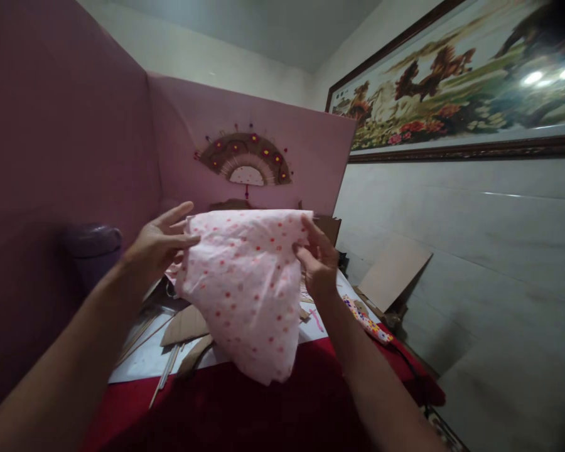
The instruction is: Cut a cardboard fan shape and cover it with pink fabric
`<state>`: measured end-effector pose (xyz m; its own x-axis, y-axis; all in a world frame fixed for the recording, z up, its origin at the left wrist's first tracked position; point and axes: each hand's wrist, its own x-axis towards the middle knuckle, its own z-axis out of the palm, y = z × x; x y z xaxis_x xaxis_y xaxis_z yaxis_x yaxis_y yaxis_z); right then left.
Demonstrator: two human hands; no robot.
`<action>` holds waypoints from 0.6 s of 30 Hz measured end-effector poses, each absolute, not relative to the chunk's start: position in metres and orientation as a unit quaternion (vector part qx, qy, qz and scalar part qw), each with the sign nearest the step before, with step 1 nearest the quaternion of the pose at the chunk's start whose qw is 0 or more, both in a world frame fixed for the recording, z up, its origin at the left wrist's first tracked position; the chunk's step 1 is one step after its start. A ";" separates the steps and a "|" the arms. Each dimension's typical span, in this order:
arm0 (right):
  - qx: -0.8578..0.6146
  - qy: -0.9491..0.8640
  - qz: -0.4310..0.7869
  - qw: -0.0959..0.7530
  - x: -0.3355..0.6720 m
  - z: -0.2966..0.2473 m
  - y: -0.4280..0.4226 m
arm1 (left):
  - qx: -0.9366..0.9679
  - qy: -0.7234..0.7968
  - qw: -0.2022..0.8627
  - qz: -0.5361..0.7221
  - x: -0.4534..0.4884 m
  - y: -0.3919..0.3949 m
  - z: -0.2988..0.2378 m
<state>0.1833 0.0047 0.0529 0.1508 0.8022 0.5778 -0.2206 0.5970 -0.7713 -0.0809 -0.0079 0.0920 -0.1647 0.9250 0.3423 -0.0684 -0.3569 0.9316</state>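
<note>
I hold up a sheet of thin white paper with red dots in front of me, above the table. My left hand pinches its upper left corner between thumb and fingers. My right hand grips the upper right edge. The sheet hangs down in a crumpled point toward the red tablecloth. It hides much of the table behind it.
Cardboard pieces and thin wooden sticks lie on a white sheet on the table. A paper fan hangs on the pink partition behind. A purple container stands left. A patterned strip lies right, near the tiled wall.
</note>
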 end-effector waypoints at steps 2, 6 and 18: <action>-0.333 -0.587 0.358 0.646 0.181 0.033 0.038 | 0.522 0.493 0.320 0.618 -0.081 0.017 0.068; -0.454 -0.600 0.313 0.579 0.184 -0.013 0.079 | 0.535 0.531 0.334 0.566 -0.085 0.047 0.019; -0.457 -0.641 0.355 0.505 0.201 -0.068 0.009 | 0.497 0.630 0.255 0.540 -0.086 0.016 0.006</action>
<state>0.2009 0.0094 -0.0683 -0.0725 0.9439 0.3221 0.2273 0.3301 -0.9162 -0.0858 0.0160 0.0058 -0.3759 0.9015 0.2146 0.3507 -0.0759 0.9334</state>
